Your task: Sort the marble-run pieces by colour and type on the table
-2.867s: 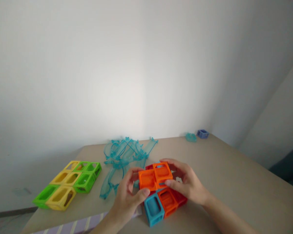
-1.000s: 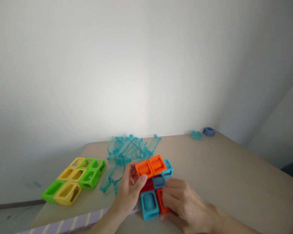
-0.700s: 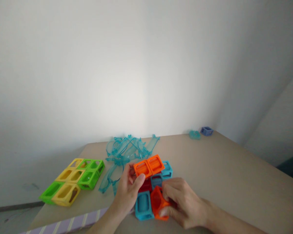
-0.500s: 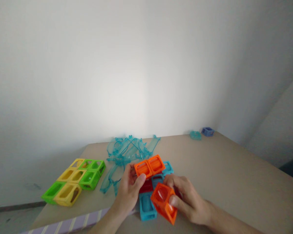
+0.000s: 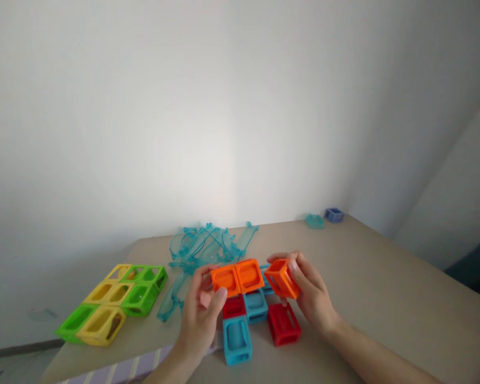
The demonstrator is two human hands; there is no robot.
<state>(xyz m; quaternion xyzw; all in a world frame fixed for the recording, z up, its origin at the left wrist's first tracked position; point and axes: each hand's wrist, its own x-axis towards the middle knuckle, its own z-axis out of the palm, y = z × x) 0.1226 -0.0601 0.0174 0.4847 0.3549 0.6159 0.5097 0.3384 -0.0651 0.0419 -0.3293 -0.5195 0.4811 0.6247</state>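
Observation:
My left hand [image 5: 200, 312] is closed on a pair of joined orange hollow cube blocks [image 5: 237, 278], thumb on the near side. My right hand [image 5: 312, 293] grips a single orange cube block [image 5: 280, 278], tilted and a little apart from the pair's right end. Below the pair are a red block [image 5: 234, 308] and two blue blocks, one [image 5: 256, 305] beside the red and one [image 5: 237, 340] nearer me. Another red block [image 5: 284, 324] lies on the table under my right hand. More blue shows partly hidden behind the orange blocks.
Joined yellow and green blocks [image 5: 118, 293] lie at the left. Clear teal track-like pieces [image 5: 208, 245] are heaped behind my hands. A small teal piece [image 5: 314, 221] and a blue-purple block [image 5: 334, 215] sit at the far table edge. A striped purple strip [image 5: 124, 368] is in front.
My right hand has moved up and away from me, bringing its orange block beside the pair's right end. The red block at right and more of the blue blocks now show.

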